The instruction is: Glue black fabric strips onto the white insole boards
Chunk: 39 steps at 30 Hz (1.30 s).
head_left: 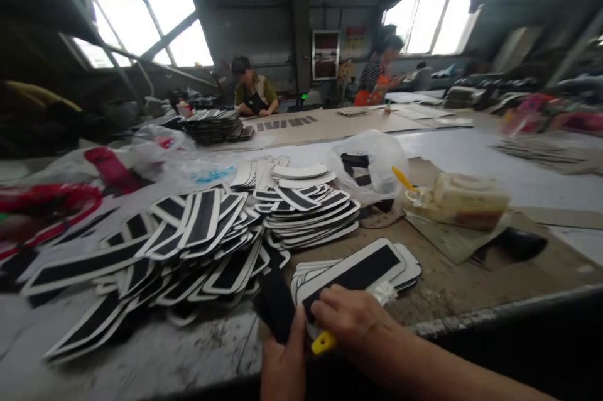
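Observation:
Near the table's front edge, my left hand (pixel 285 357) is closed on a few dark strips (pixel 277 300), thumb on top. Beside it my right hand (pixel 351 319) grips a brush with a yellow handle (pixel 324 342); its pale bristles (pixel 384 293) stick out past the hand on the right. My right fingertips are at the near end of a white-edged piece with a black strip (pixel 362 272), which lies on a small fanned stack of white pieces (pixel 411 266). Whether those fingers press on the piece is unclear.
Heaped white-edged black pieces (pixel 202 225) spread leftward, with a neater stack (pixel 313 219) behind. A plastic bag (pixel 370 159) holds dark pieces. At right stand a yellowish glue-stained container (pixel 471 197) and another yellow handle (pixel 404 178). Two people (pixel 257 90) work across the table.

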Each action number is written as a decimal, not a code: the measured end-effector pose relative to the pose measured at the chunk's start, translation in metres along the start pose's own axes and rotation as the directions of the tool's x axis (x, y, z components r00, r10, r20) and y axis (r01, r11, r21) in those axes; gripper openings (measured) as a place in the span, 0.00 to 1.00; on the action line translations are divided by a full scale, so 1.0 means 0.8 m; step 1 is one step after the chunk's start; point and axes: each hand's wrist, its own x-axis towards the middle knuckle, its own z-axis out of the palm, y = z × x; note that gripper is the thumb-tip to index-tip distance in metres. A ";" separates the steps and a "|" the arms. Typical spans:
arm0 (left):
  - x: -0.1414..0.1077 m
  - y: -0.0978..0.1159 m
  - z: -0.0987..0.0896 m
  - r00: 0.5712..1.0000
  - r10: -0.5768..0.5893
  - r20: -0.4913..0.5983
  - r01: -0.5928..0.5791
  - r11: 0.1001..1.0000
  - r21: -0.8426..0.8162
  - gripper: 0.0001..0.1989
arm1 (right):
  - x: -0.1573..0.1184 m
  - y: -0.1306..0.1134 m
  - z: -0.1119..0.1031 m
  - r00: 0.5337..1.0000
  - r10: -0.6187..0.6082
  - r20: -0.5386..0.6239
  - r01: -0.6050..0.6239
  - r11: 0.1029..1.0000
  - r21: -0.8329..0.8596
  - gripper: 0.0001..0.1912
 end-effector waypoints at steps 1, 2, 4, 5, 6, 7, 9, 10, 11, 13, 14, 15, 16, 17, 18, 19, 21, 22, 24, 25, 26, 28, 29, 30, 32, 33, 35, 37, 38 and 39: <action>0.000 -0.002 0.000 0.996 -0.043 0.075 0.045 0.999 -0.025 0.17 | -0.001 0.000 -0.003 1.000 0.013 0.026 -0.014 1.000 0.027 0.07; 0.000 -0.003 0.000 0.993 -0.047 0.109 0.051 0.998 -0.039 0.18 | -0.002 -0.001 -0.004 0.999 0.019 0.042 -0.021 0.999 0.047 0.07; 0.002 -0.007 0.001 0.991 -0.047 0.127 0.054 0.997 -0.048 0.18 | -0.003 -0.002 -0.002 0.998 0.023 0.065 -0.028 0.997 0.074 0.09; 0.003 -0.009 0.001 0.993 -0.039 0.109 0.044 0.998 -0.044 0.18 | -0.003 -0.002 0.000 0.997 0.026 0.070 -0.032 0.996 0.085 0.09; 0.003 -0.011 0.001 0.995 -0.038 0.092 0.041 0.999 -0.035 0.17 | -0.003 -0.002 0.001 0.997 0.030 0.075 -0.038 0.995 0.098 0.09; 0.004 -0.014 0.001 0.996 -0.038 0.083 0.040 0.999 -0.027 0.18 | -0.003 0.000 0.001 0.996 0.043 0.078 -0.052 0.992 0.114 0.10; 0.006 -0.020 0.000 0.995 -0.035 0.090 0.036 0.999 -0.011 0.19 | -0.003 0.007 -0.002 0.993 0.102 0.054 -0.109 0.981 0.158 0.11; 0.007 -0.022 -0.002 0.995 -0.034 0.097 0.035 0.999 -0.002 0.20 | -0.003 0.013 -0.005 0.988 0.150 0.023 -0.152 0.971 0.186 0.10; 0.008 -0.024 -0.003 0.994 -0.036 0.102 0.035 0.999 0.003 0.20 | -0.004 0.019 -0.008 0.977 0.210 -0.022 -0.201 0.957 0.211 0.09; 0.011 -0.027 -0.005 0.994 -0.042 0.104 0.042 0.999 0.007 0.21 | -0.006 0.029 -0.014 0.939 0.320 -0.129 -0.284 0.929 0.239 0.06; 0.011 -0.028 -0.006 0.993 -0.048 0.106 0.048 0.999 0.008 0.21 | -0.007 0.031 -0.017 0.924 0.345 -0.163 -0.303 0.923 0.236 0.04; 0.012 -0.028 -0.007 0.993 -0.058 0.106 0.057 0.998 0.007 0.21 | -0.008 0.030 -0.018 0.923 0.343 -0.172 -0.303 0.927 0.222 0.04; 0.012 -0.029 -0.007 0.992 -0.066 0.107 0.066 0.998 0.002 0.21 | -0.009 0.027 -0.017 0.935 0.316 -0.160 -0.283 0.938 0.200 0.04; 0.012 -0.029 -0.006 0.992 -0.071 0.105 0.073 0.997 -0.007 0.21 | -0.009 0.022 -0.015 0.953 0.274 -0.129 -0.249 0.952 0.178 0.05; 0.012 -0.030 -0.006 0.991 -0.075 0.109 0.078 0.997 -0.021 0.20 | -0.009 0.015 -0.011 0.970 0.228 -0.088 -0.213 0.964 0.156 0.07; 0.012 -0.030 -0.006 0.990 -0.081 0.116 0.086 0.995 -0.040 0.20 | -0.008 0.008 -0.007 0.981 0.189 -0.052 -0.180 0.974 0.136 0.08; 0.012 -0.032 -0.006 0.987 -0.092 0.132 0.103 0.991 -0.083 0.18 | -0.005 -0.006 0.004 0.990 0.139 -0.030 -0.136 0.986 0.091 0.10; 0.011 -0.032 -0.007 0.987 -0.088 0.137 0.103 0.990 -0.101 0.18 | -0.004 -0.011 0.009 0.992 0.122 -0.033 -0.120 0.990 0.072 0.10; 0.011 -0.032 -0.008 0.989 -0.071 0.130 0.088 0.987 -0.132 0.17 | -0.002 -0.018 0.017 0.994 0.096 -0.048 -0.094 0.995 0.046 0.11; 0.011 -0.032 -0.009 0.991 -0.057 0.121 0.075 0.987 -0.144 0.17 | -0.001 -0.020 0.020 0.995 0.086 -0.053 -0.084 0.996 0.040 0.11; 0.011 -0.032 -0.010 0.992 -0.046 0.117 0.063 0.986 -0.151 0.17 | -0.001 -0.021 0.022 0.995 0.080 -0.052 -0.078 0.996 0.038 0.11; 0.011 -0.031 -0.011 0.993 -0.038 0.112 0.056 0.986 -0.160 0.17 | -0.001 -0.021 0.023 0.997 0.072 -0.035 -0.071 0.997 0.037 0.10; 0.011 -0.031 -0.012 0.994 -0.040 0.106 0.057 0.986 -0.158 0.17 | -0.002 -0.020 0.024 0.997 0.067 -0.024 -0.066 0.997 0.038 0.10; 0.011 -0.032 -0.012 0.994 -0.047 0.094 0.061 0.987 -0.149 0.17 | -0.002 -0.020 0.025 0.998 0.063 -0.015 -0.063 0.997 0.038 0.10; 0.011 -0.034 -0.013 0.996 -0.078 0.038 0.082 0.987 -0.137 0.17 | -0.001 -0.020 0.027 0.998 0.059 -0.003 -0.059 0.997 0.041 0.10; 0.011 -0.034 -0.012 0.996 -0.090 0.013 0.091 0.986 -0.140 0.17 | -0.001 -0.021 0.029 0.998 0.058 -0.002 -0.058 0.997 0.043 0.10; 0.012 -0.035 -0.011 0.995 -0.101 0.013 0.102 0.981 -0.163 0.15 | -0.001 -0.024 0.032 0.998 0.055 0.008 -0.055 0.997 0.048 0.10; 0.014 -0.033 -0.008 0.993 -0.110 0.047 0.118 0.971 -0.209 0.13 | -0.002 -0.026 0.032 0.998 0.045 0.048 -0.048 0.997 0.064 0.10; 0.015 -0.032 -0.006 0.990 -0.129 0.057 0.139 0.966 -0.220 0.13 | -0.003 -0.024 0.029 0.996 0.035 0.076 -0.041 0.996 0.078 0.10; 0.016 -0.030 -0.006 0.986 -0.158 0.057 0.167 0.959 -0.228 0.13 | -0.006 -0.020 0.026 0.994 0.032 0.101 -0.041 0.995 0.093 0.10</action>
